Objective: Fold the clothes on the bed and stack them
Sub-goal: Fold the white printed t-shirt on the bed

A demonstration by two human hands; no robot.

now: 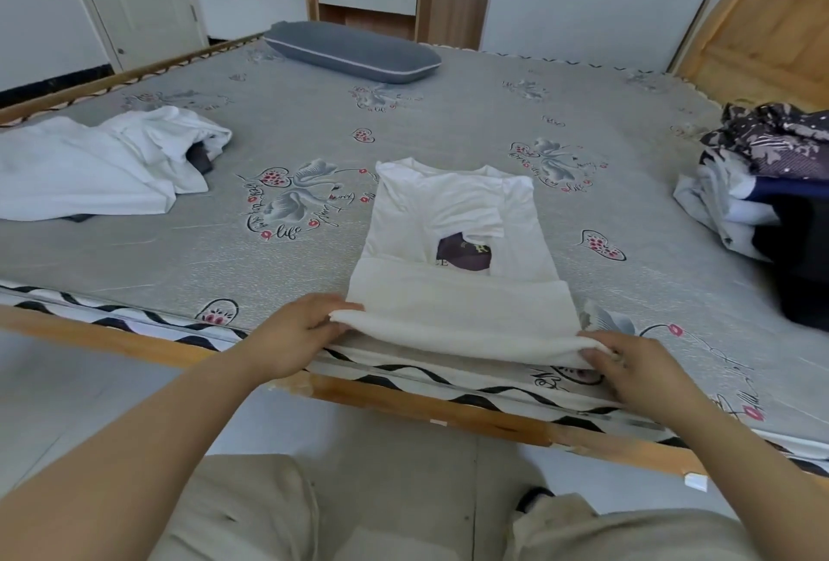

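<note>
A: We see the shirt (453,242) near the bed's (314,120) front edge, sleeves folded in, long axis running away from us, collar pointing toward the pillow (354,51).

B: Hem end is turned up over the body. Our left hand (291,334) pinches the fold's left corner; our right hand (628,365) pinches the right corner, fingers curled round the cloth.

A: We note a dark print showing mid-shirt, just past the fold.

B: Loose white clothes (103,165) lie far left; a dark patterned pile (771,183) sits at the right edge, well apart from the shirt.
</note>
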